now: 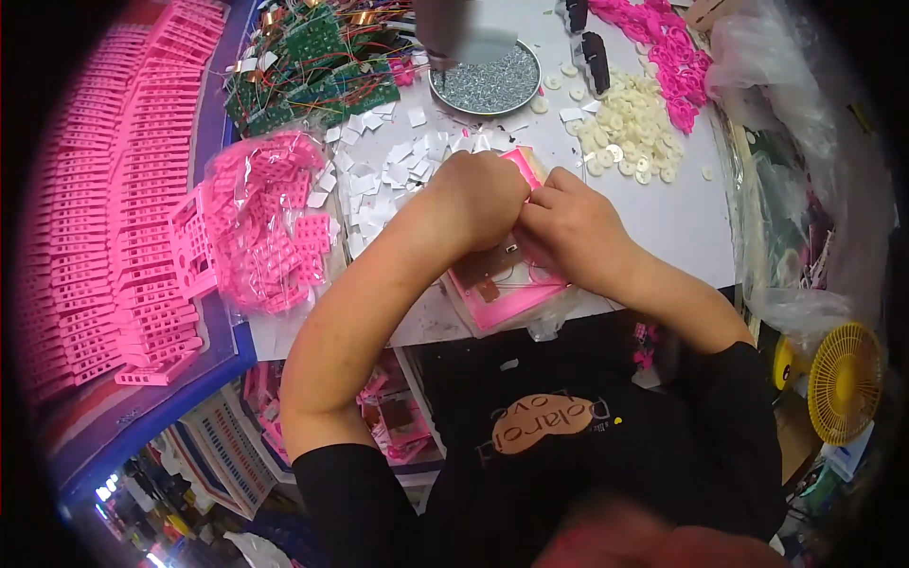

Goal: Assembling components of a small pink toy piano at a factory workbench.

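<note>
A pink plastic casing [511,310] lies in front of me on the white table, with a brown circuit board [478,270] and wires inside. My left hand [483,197] is closed over the casing's far part, knuckles up. Beside it, my right hand [579,225] is closed in a pinch, its fingertips close to the left hand's. What either hand holds between its fingers is hidden. Small white squares [402,166] lie scattered just left of my left hand. Beyond the hands stands a round tin of small silver screws [488,83].
Stacked pink plastic frames [156,189] fill the left side. Near them sit a bag of pink keypads [270,222] and wired green circuit boards [308,57]. Cream discs [630,133] and magenta pieces [668,57] lie far right. A blurred tool [441,28] hangs over the tin. A yellow fan [843,383] stands right.
</note>
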`<state>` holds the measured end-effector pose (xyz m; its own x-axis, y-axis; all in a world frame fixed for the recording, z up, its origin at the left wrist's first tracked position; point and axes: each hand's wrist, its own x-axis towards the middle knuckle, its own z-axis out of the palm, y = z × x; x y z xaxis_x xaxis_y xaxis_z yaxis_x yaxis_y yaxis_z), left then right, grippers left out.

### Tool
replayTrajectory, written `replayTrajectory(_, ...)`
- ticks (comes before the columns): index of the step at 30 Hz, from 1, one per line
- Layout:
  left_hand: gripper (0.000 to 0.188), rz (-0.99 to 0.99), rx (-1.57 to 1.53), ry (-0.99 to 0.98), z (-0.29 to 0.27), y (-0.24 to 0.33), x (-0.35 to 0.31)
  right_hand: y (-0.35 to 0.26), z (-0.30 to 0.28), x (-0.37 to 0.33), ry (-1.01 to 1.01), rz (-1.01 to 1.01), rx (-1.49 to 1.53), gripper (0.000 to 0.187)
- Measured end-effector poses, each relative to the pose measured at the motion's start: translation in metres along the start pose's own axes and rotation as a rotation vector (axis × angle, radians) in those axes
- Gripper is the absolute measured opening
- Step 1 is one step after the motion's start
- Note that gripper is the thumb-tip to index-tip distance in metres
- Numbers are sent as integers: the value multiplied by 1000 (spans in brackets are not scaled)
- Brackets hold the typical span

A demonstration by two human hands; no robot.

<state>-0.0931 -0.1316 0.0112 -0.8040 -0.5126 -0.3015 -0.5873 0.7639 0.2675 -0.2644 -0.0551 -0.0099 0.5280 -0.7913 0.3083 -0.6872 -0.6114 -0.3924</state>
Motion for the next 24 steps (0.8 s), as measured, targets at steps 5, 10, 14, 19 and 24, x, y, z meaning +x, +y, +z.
replayTrajectory(5, 12, -145, -95, -140, -14, 5, 1, 2, 3, 0, -7, 16, 33, 18)
replayTrajectory(10, 17, -100, -576, 261, -4, -26, -37, 6, -1, -3, 11, 18, 92, 18)
replayTrajectory(14, 14, -75, -945, 337, 26, -25, -55, 10, 6, 1, 68, -86, 192, 19)
replayTrajectory(19, 7, -61, -640, 466, 36, -15, -62, 12, 11, 1, 85, -164, 238, 21)
replayTrajectory(24, 7, -226, -363, 481, 34, 3, -58, 5, 0, -5, 11, -5, -38, 20)
